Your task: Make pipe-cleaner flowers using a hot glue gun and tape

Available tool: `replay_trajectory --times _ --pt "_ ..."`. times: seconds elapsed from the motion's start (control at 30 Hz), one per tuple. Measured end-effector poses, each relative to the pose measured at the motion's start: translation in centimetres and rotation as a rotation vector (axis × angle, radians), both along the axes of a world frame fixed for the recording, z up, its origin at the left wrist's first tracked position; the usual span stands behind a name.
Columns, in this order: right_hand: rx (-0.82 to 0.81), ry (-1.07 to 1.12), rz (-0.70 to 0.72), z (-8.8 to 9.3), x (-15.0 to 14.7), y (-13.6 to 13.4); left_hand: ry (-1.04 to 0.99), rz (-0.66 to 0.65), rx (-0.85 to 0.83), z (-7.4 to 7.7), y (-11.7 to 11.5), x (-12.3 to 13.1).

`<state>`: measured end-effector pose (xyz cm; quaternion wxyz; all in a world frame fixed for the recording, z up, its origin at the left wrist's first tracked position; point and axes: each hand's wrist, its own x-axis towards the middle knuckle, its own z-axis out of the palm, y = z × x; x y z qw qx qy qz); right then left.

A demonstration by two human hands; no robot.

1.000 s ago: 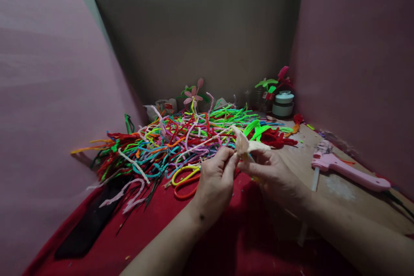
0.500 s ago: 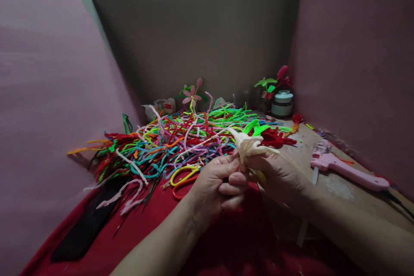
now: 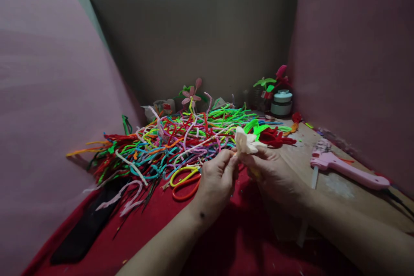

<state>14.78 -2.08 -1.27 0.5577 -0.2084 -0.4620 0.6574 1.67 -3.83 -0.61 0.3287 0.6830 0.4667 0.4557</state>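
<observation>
A small cream flower made of fuzzy wire (image 3: 246, 142) is held up between both hands over the red cloth (image 3: 155, 228). My left hand (image 3: 215, 181) pinches its base from the left with thumb and fingertips. My right hand (image 3: 274, 174) grips the same base from the right, fingers closed round a yellowish stem beneath it. Just behind the hands spreads a big tangle of coloured fuzzy wires (image 3: 174, 142).
A pink glue gun (image 3: 347, 172) lies on the bare board at the right. Orange-handled scissors (image 3: 183, 181) rest by the pile. Finished wire flowers (image 3: 192, 92) and a white jar (image 3: 282, 102) stand at the back. Pink walls close in on both sides.
My left hand has turned from a knuckles-forward curl back to a fingertip pinch at the flower's base. The flower's petals have shifted slightly; my right hand stays in place.
</observation>
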Motion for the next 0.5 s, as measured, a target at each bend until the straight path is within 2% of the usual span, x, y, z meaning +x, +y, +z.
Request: replay_trajectory --times 0.17,0.3,0.4,0.43,0.5 --pt "-0.006 -0.099 0.052 -0.1 1.1 0.7 -0.545 -0.24 -0.418 1.3 -0.7 0.6" --pt "-0.066 -0.125 0.127 -0.1 1.5 0.8 -0.779 -0.488 -0.667 1.2 -0.5 0.1" --pt "-0.104 -0.077 0.157 0.0 1.3 0.5 -0.779 -0.628 -0.749 0.9 0.0 -0.3" --pt "-0.116 -0.062 0.145 0.0 1.2 0.4 -0.724 -0.608 -0.723 0.9 0.0 -0.3" --pt "-0.126 -0.05 0.092 0.0 0.9 0.3 -0.534 -0.436 -0.551 0.7 0.1 -0.2"
